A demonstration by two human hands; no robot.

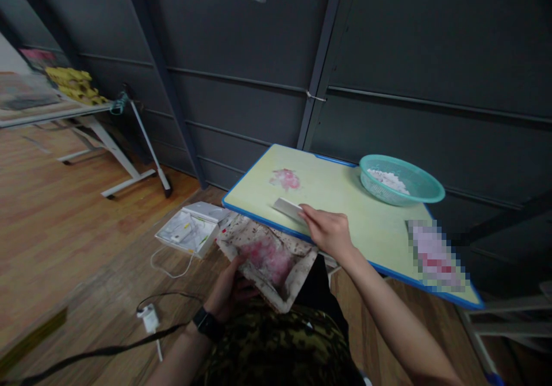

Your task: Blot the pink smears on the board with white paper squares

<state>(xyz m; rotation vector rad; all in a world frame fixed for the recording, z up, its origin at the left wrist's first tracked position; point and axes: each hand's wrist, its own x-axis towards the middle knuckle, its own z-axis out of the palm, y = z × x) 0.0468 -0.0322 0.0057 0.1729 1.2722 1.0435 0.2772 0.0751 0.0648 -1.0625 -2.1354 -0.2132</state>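
My left hand (235,285) grips the near left side of a worn, pale, stained tray (302,271), held tilted just below the table's front edge. Pink and white fluffy or powdery material lies inside the tray. Over the yellow tabletop, my right hand (330,230) pinches a flat, light-grey scraper-like plate (287,206). The plate is close to the front edge, above the tray. Behind it on the tabletop is a pink and white smear of residue (287,179).
A teal plastic basket (425,187) with white lumps stands at the blue-edged table's (371,236) back right. A pixelated item (435,256) lies nearer. An opened white box (190,230), charger (149,318) and cables are on the floor at left. A dark panelled wall (241,35) rises behind.
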